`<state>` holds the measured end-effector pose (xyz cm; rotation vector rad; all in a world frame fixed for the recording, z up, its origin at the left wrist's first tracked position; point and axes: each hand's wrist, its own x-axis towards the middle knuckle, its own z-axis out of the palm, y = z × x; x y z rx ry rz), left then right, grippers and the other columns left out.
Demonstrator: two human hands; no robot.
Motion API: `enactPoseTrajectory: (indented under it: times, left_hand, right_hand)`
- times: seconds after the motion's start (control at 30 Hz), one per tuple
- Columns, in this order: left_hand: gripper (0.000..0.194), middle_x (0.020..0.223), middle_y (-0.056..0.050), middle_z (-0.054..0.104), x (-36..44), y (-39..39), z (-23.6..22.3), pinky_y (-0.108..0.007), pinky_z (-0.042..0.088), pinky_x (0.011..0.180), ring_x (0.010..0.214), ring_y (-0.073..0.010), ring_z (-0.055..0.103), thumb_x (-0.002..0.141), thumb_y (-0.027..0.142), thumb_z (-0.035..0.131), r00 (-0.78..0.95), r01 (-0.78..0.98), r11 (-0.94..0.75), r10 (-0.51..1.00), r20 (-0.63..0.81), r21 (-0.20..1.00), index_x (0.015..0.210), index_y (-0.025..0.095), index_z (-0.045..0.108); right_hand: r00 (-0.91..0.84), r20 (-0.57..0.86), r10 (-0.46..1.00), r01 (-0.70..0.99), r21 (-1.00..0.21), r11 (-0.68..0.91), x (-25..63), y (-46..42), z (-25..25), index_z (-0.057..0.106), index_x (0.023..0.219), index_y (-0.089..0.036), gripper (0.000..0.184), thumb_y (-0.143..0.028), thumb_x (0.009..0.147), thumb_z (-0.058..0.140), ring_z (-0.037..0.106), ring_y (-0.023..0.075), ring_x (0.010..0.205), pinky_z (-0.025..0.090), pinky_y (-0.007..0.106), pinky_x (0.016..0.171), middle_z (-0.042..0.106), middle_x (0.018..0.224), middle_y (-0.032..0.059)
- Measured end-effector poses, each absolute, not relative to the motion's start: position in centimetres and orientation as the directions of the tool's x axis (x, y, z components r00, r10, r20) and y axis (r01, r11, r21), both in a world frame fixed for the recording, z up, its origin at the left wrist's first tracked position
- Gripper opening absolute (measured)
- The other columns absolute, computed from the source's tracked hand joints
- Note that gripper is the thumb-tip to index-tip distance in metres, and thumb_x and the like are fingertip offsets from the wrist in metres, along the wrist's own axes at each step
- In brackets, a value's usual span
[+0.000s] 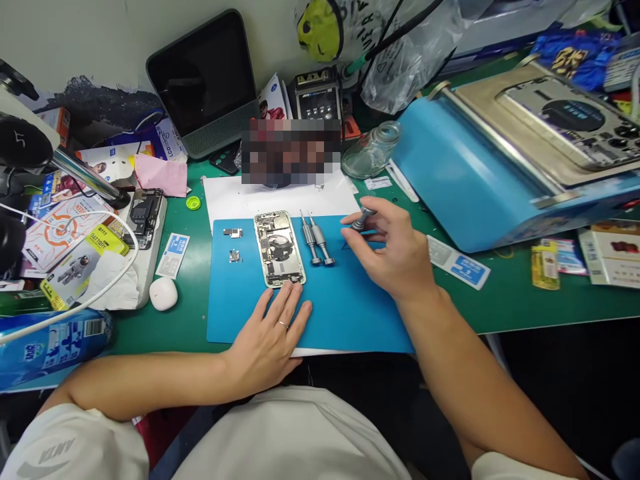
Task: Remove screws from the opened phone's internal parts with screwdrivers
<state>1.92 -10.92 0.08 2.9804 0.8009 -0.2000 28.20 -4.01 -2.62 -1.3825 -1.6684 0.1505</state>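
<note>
my right hand [395,257] pinches a precision screwdriver [363,219] by its knurled grip at blue mat's [340,313] far-right edge | light, stiff, slippery, likely rolls | left hand [270,330] flat, fingers spread, steadying the opened phone [279,248], fragile, mat's far middle

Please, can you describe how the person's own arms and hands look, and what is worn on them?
Both forearms are bare. The left hand wears a thin silver-coloured ring on one of its fingers. The right hand shows no ring or glove. Short white sleeves cover the upper arms; the left sleeve carries grey printed lettering. No watch or bracelet is visible.
</note>
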Motion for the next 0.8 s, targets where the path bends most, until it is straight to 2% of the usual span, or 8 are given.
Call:
enactPoseTrajectory:
  times: [0.17, 0.27, 0.4, 0.5, 0.63, 0.73, 0.8]
  left_hand:
    - [0.098, 0.170, -0.029, 0.015, 1.7, -11.1, 0.4, -0.058, 0.022, 0.125, 0.159, -0.0442, 0.018, 0.094, 0.061, 0.066, 0.847, 0.515, -0.857, 0.507, -0.161, 0.007, 0.163, 0.004, 0.026]
    - [0.096, 0.170, -0.029, 0.016, 1.0, -11.4, 0.4, -0.057, 0.022, 0.125, 0.159, -0.0440, 0.018, 0.094, 0.059, 0.067, 0.846, 0.514, -0.858, 0.509, -0.161, -0.012, 0.163, 0.006, 0.027]
    - [0.093, 0.168, -0.030, 0.022, 0.0, -11.5, 0.1, -0.056, 0.024, 0.124, 0.157, -0.0463, 0.023, 0.093, 0.057, 0.069, 0.859, 0.503, -0.865, 0.499, -0.114, 0.002, 0.162, 0.008, 0.031]
    - [0.094, 0.166, -0.032, 0.027, -0.2, -11.5, -0.2, -0.056, 0.024, 0.123, 0.155, -0.0478, 0.025, 0.090, 0.058, 0.072, 0.858, 0.510, -0.860, 0.508, -0.069, 0.016, 0.160, 0.008, 0.035]
    - [0.091, 0.164, -0.031, 0.030, -0.1, -11.5, -0.5, -0.055, 0.026, 0.122, 0.154, -0.0461, 0.031, 0.090, 0.059, 0.071, 0.863, 0.505, -0.863, 0.504, -0.039, 0.009, 0.158, 0.009, 0.038]
    - [0.083, 0.163, -0.030, 0.034, -0.1, -11.5, -0.6, -0.054, 0.027, 0.122, 0.153, -0.0444, 0.034, 0.096, 0.057, 0.064, 0.864, 0.502, -0.865, 0.502, -0.040, -0.015, 0.158, 0.009, 0.038]
    - [0.077, 0.164, -0.029, 0.034, -0.1, -11.5, -0.7, -0.054, 0.028, 0.122, 0.153, -0.0431, 0.034, 0.099, 0.053, 0.058, 0.871, 0.489, -0.872, 0.490, -0.045, -0.022, 0.158, 0.009, 0.037]
  right_hand:
    - [0.125, 0.613, 0.780, 0.595, -0.675, 0.436, 28.1, -3.7, -3.2, 0.046, 0.143, -0.031, 0.058, -0.028, 0.092, 0.074, 0.078, 0.0187, 0.086, 0.065, 0.028, 0.065, 0.078, 0.108, 0.0027]
    - [0.098, 0.631, 0.769, 0.524, -0.690, 0.500, 27.7, -4.0, -2.6, 0.043, 0.147, -0.032, 0.060, -0.023, 0.094, 0.070, 0.079, 0.0184, 0.088, 0.067, 0.030, 0.070, 0.078, 0.112, 0.0036]
    - [0.006, 0.645, 0.764, 0.401, -0.702, 0.589, 25.8, -5.3, -0.5, 0.048, 0.144, -0.032, 0.057, -0.016, 0.094, 0.069, 0.079, 0.0182, 0.092, 0.069, 0.030, 0.075, 0.078, 0.111, 0.0037]
    - [-0.141, 0.676, 0.724, 0.319, -0.661, 0.679, 23.6, -5.6, 0.4, 0.045, 0.147, -0.031, 0.060, -0.011, 0.095, 0.066, 0.079, 0.0192, 0.097, 0.070, 0.031, 0.076, 0.079, 0.109, 0.0040]
    - [-0.343, 0.736, 0.583, 0.289, -0.508, 0.811, 21.7, -4.7, -0.3, 0.044, 0.150, -0.027, 0.060, -0.010, 0.096, 0.065, 0.080, 0.0194, 0.101, 0.070, 0.030, 0.084, 0.080, 0.108, 0.0065]
    - [-0.380, 0.781, 0.495, 0.291, -0.407, 0.866, 21.3, -4.1, -1.4, 0.034, 0.157, -0.021, 0.068, -0.009, 0.097, 0.063, 0.081, 0.0192, 0.097, 0.069, 0.029, 0.082, 0.081, 0.104, 0.0095]
    - [-0.375, 0.780, 0.500, 0.298, -0.409, 0.862, 21.3, -4.1, -1.9, 0.031, 0.160, -0.020, 0.070, -0.010, 0.098, 0.062, 0.081, 0.0194, 0.094, 0.070, 0.028, 0.079, 0.081, 0.102, 0.0101]
